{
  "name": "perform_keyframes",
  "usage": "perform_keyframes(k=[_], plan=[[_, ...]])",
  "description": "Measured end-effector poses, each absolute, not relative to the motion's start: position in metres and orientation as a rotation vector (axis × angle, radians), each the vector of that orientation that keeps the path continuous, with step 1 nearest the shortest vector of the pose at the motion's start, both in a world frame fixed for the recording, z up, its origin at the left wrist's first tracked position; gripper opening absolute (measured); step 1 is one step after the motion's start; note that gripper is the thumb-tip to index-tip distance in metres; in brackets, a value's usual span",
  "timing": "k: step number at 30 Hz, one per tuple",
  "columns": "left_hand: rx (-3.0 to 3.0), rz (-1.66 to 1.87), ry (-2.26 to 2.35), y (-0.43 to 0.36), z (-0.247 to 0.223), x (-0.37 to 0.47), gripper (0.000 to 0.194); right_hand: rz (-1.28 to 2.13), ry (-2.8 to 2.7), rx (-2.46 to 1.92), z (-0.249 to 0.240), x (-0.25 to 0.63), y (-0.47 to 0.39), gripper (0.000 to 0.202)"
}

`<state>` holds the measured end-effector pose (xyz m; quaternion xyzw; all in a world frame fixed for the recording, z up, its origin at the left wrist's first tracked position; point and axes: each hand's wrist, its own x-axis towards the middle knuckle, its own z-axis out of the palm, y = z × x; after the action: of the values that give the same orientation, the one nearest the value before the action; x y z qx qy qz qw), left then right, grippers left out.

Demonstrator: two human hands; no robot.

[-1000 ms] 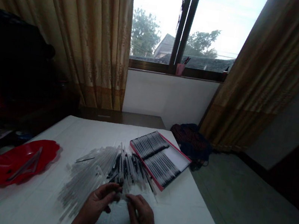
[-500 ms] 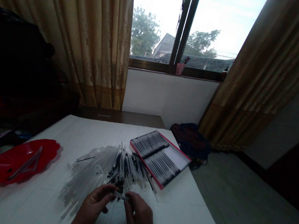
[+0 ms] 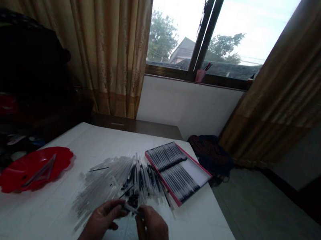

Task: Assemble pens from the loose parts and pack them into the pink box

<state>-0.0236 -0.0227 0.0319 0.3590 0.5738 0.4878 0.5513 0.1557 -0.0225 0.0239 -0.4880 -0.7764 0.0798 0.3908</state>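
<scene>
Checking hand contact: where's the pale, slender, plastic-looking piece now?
Head view, lower centre: the piece is held between the left hand and right hand, by the clump of small black parts.

Around the middle of our view, we see a window (image 3: 213,25) at one o'clock, a pink cup (image 3: 200,76) on its sill (image 3: 167,78), curtains (image 3: 114,43) at ten and two, a dark bundle (image 3: 210,154) at four.

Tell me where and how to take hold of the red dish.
I'd pinch the red dish by its wavy rim at the right, coming in from the right and gripping above and below. The rim seems to flare outward there, which should keep the grip clear of the pale piece lying inside.
</scene>
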Motion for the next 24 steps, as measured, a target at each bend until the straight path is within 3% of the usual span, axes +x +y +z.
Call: perform_keyframes(k=[11, 15, 19, 24], plan=[[0.817, 1.199, 1.337, -0.024, 0.032, -0.026, 0.048, 0.140, -2.124, -1.314, 0.035, 0.152, -0.022, 0.014], [0.822, 1.202, 1.353, -0.026, 0.035, -0.026, 0.047, 0.193, -2.084, -1.217, 0.033, 0.154, -0.023, 0.024], [0.856, 1.191, 1.339, -0.027, 0.038, -0.026, 0.045, 0.212, -2.021, -1.248, 0.030, 0.154, -0.023, 0.006], [0.849, 1.225, 1.398, -0.027, 0.030, -0.024, 0.043, 0.184, -2.102, -1.282, 0.027, 0.153, -0.021, 0.015]])
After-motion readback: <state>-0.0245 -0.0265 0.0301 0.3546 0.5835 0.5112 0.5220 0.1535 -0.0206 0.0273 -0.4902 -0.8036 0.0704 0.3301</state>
